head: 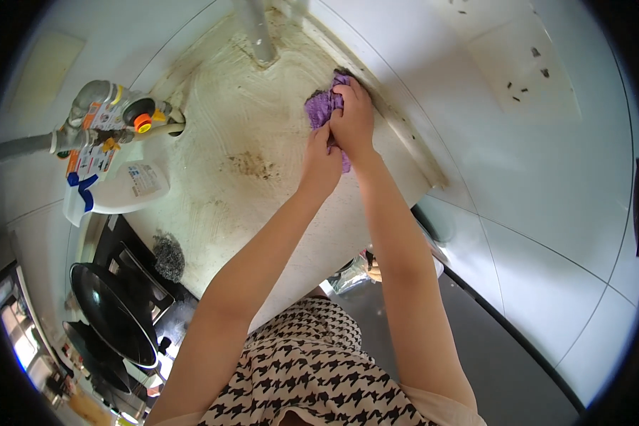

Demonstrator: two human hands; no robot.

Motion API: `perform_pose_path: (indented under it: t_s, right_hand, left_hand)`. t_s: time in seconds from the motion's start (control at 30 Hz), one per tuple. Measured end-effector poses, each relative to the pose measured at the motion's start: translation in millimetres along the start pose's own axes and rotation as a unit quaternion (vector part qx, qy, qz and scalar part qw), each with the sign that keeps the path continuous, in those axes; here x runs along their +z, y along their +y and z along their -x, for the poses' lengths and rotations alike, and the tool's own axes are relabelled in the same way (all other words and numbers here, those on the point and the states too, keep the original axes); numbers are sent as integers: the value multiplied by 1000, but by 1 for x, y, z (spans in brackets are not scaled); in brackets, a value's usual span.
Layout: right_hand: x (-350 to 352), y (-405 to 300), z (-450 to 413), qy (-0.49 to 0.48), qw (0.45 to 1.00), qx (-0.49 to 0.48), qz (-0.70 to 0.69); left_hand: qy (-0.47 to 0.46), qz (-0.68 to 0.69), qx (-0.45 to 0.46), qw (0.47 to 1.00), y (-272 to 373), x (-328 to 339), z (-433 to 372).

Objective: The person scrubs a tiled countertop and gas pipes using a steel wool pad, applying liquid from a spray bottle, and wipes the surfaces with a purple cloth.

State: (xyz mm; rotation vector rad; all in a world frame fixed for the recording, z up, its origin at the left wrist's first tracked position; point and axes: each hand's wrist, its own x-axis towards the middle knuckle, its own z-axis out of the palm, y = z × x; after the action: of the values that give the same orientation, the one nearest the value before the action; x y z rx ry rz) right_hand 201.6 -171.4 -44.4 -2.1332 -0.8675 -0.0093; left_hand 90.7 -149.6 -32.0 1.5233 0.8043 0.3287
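Note:
A purple cloth [319,109] with dark dirt on its edges is bunched up near the wall edge of a stained pale countertop [229,202]. My right hand [353,120] grips the cloth from above, close to the raised back rim. Just below and to the left, my left hand [322,165] holds the lower part of the same cloth. The two hands touch or nearly touch. A brown stain [253,165] lies on the counter left of my hands. At the counter's left edge rests a steel wool scourer [169,256].
A white spray bottle [130,189] lies at the left, beside pipes and a valve [93,136]. A grey pipe [255,32] rises from the counter's far corner. Black pans [114,314] stand lower left. Tiled walls border the counter, and a plastic bag [351,274] is below its front edge.

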Motion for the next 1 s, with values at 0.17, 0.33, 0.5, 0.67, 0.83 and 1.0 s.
perform_pose_path:
  t_s: [0.17, 0.33, 0.5, 0.67, 0.83, 1.0]
  right_hand:
    - [7, -21, 36, -63, 992, -60, -96]
    - [-18, -43, 60, -169, 975, -55, -135]
    - [-50, 1, 86, -35, 990, 30, 136]
    - [-17, -2, 53, -46, 986, 19, 156]
    - [23, -7, -4, -34, 988, -11, 152]
    - [59, -16, -51, -34, 992, -54, 108]
  left_hand:
    - [39, 143, -134, 980, 0, -23, 35]
    - [44, 178, -136, 974, -20, -30, 86]
    - [-18, 39, -8, 999, -6, -1, 73]
    - [15, 38, 9, 999, -16, 9, 37]
    - [-6, 140, -144, 980, 52, -25, -18]
    - [54, 232, -149, 960, 24, -31, -57]
